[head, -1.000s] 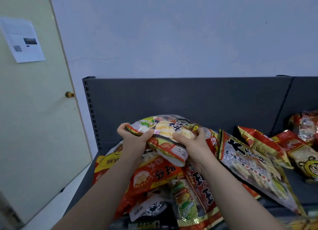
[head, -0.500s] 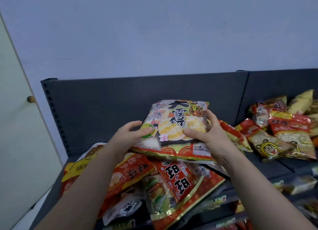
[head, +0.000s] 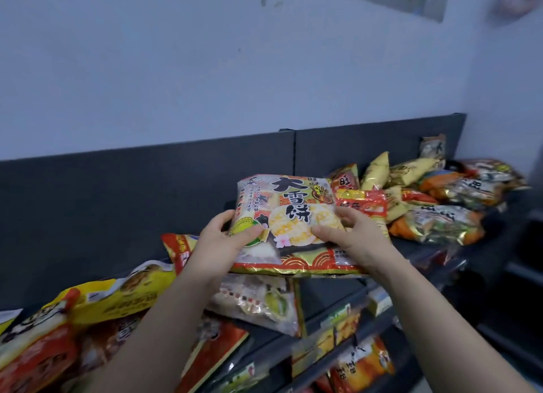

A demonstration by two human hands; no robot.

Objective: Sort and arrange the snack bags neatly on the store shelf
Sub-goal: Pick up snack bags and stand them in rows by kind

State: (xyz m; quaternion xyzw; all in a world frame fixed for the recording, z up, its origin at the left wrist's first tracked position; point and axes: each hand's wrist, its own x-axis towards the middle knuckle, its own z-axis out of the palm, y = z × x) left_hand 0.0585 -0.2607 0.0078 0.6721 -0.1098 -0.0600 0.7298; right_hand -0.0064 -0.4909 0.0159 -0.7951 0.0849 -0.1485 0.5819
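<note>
I hold a large rice-cracker snack bag [head: 289, 213], white and yellow with big black characters and a red-gold lower edge, lifted above the dark grey shelf [head: 329, 292]. My left hand [head: 223, 245] grips its left side with the thumb on the front. My right hand [head: 352, 237] grips its right side, thumb across the front. Under the held bag lies a clear bag with green print [head: 258, 301]. A heap of red and yellow snack bags [head: 97, 313] lies to the lower left.
A second heap of yellow, orange and silver bags [head: 435, 204] fills the shelf's right part. A dark back panel [head: 147, 187] runs behind the shelf. Lower shelves with price tags and more bags [head: 361, 366] show bottom right. Above is a pale wall [head: 235, 69].
The view has swung right and the held bag has travelled rightward along the shelf, away from the left heap and toward the right heap. Both hands keep their hold.
</note>
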